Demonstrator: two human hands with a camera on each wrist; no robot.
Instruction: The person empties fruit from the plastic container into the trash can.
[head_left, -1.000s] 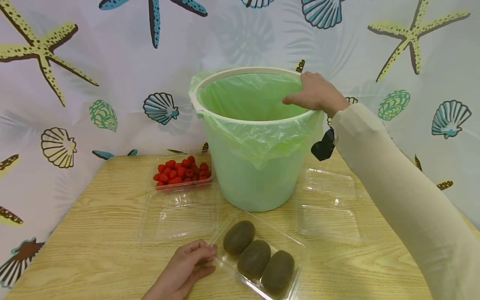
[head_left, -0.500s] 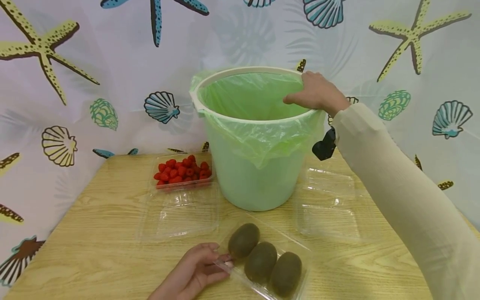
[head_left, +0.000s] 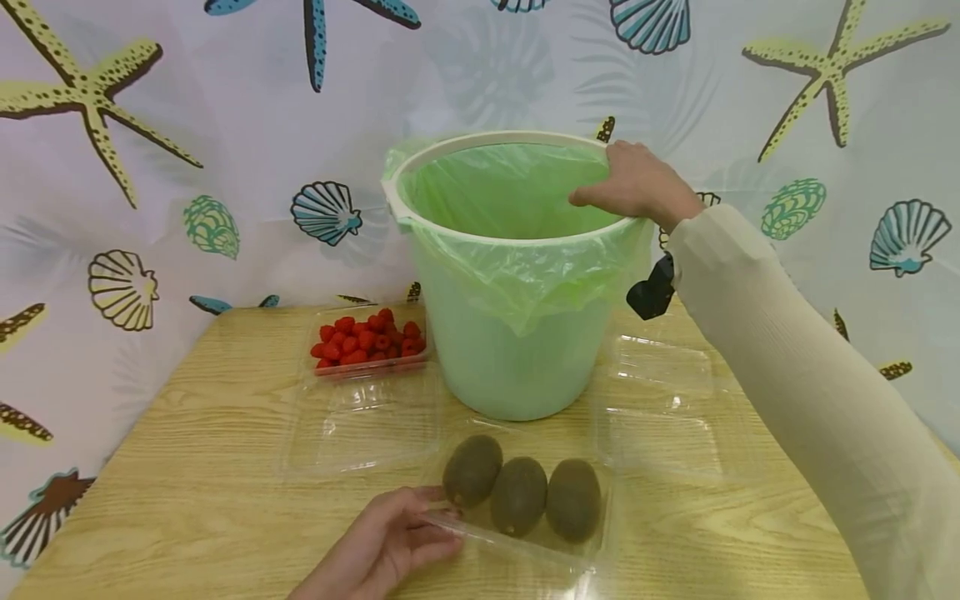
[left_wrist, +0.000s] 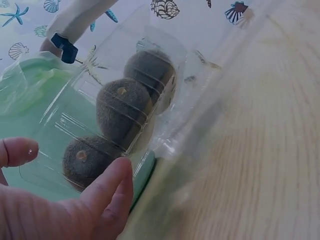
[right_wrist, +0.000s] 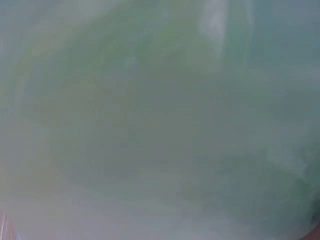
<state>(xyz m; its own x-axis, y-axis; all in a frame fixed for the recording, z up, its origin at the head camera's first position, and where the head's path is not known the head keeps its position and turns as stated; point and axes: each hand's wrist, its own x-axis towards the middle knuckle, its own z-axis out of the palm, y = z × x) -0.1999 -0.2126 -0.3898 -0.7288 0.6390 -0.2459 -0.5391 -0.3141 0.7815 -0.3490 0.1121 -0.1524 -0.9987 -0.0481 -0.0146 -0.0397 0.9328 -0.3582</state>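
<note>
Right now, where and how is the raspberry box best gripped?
Grip the box probably by its left wall, coming from the left: the bin stands close at its right end, clear plastic lies in front, and the backdrop hangs behind. It holds piled raspberries, so keep level.

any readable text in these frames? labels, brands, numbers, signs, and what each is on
None: no word, label, brand, number or sign is readable in any view.
Backdrop: only printed starfish, shells and leaves.
Bin and its green liner: no lettering visible.
Clear kiwi box: glare and molded ridges, no legible marking.
Black device at the right wrist: too small to tell.
The right wrist view is too blurred to read anything.
</note>
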